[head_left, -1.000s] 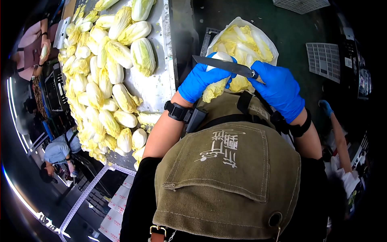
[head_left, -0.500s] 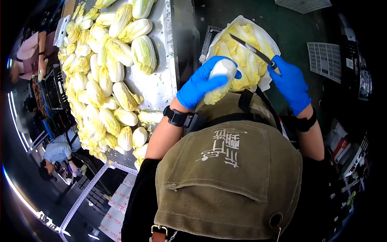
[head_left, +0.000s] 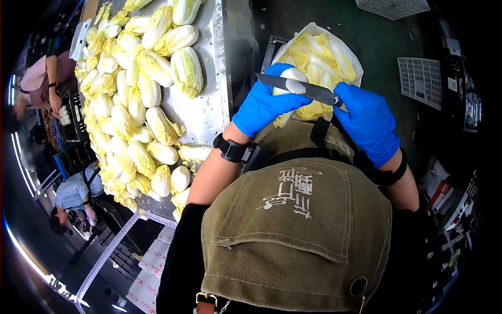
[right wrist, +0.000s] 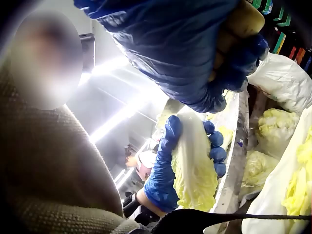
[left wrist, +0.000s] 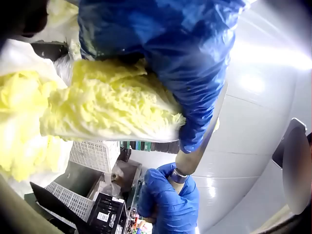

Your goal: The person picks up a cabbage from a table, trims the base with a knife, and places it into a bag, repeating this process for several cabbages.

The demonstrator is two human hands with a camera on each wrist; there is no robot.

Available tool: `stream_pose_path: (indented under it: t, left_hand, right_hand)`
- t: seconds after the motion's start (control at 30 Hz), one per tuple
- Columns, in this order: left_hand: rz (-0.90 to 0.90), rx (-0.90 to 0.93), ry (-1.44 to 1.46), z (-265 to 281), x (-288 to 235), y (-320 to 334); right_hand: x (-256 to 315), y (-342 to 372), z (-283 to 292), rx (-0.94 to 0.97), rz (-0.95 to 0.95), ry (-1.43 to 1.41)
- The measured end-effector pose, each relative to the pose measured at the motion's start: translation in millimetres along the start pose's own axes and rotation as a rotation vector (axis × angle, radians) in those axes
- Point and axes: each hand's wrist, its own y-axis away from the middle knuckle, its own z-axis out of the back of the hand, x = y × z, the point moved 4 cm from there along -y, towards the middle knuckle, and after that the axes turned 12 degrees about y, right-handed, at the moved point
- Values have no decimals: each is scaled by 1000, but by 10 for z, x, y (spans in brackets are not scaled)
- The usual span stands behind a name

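Note:
My left hand (head_left: pixel 261 104), in a blue glove, grips a small napa cabbage (left wrist: pixel 112 107) with its white base end up; thumb and fingers wrap opposite sides in the right wrist view. A gloved right hand (head_left: pixel 368 118) holds a knife (head_left: pixel 316 93) by its pale handle. Its dark blade lies crosswise over the cabbage's base, pointing left, with a white piece showing on the blade. Just beyond both hands, a white bag (head_left: pixel 354 65) is filled with yellow and white cabbage leaves.
To the left, a metal table (head_left: pixel 201 123) bears a large pile of napa cabbages (head_left: pixel 138 104). White plastic crates (head_left: pixel 420 81) stand on the dark floor at right. Two other people (head_left: pixel 73 193) work past the table. White printed boxes (head_left: pixel 149 277) lie at lower left.
Half a second ago the knife was over the bag, away from the cabbage; the right hand has brought it back left across the base. The left hand keeps hold of a cabbage.

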Motion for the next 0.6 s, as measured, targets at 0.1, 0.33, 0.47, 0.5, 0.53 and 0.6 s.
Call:
stream_pose_path:
  t: [0.1,0.33,0.47,0.5,0.53,0.6]
  left_hand:
    - [22,-13,10,-27,-33,7]
    - [172,53,283,22,93,162]
    - [159,44,1055,337,-93,-44]
    - [192,97,1316,440,-184,-105]
    - [147,71,1356,571,-286,-174]
    - [52,7,1393,841,-487,-251]
  right_hand:
    - [-20,-6,-25,29,-15,20]
    - [-753,102,-678,55,-297,-130]
    - [-1415,167,-1441,247,-319,9]
    - [-1480,241,-1580,243,-257,95]
    - [-1436,204,-1602,259,-305,39]
    - [-1290,108,-1543,207,-385,-107]
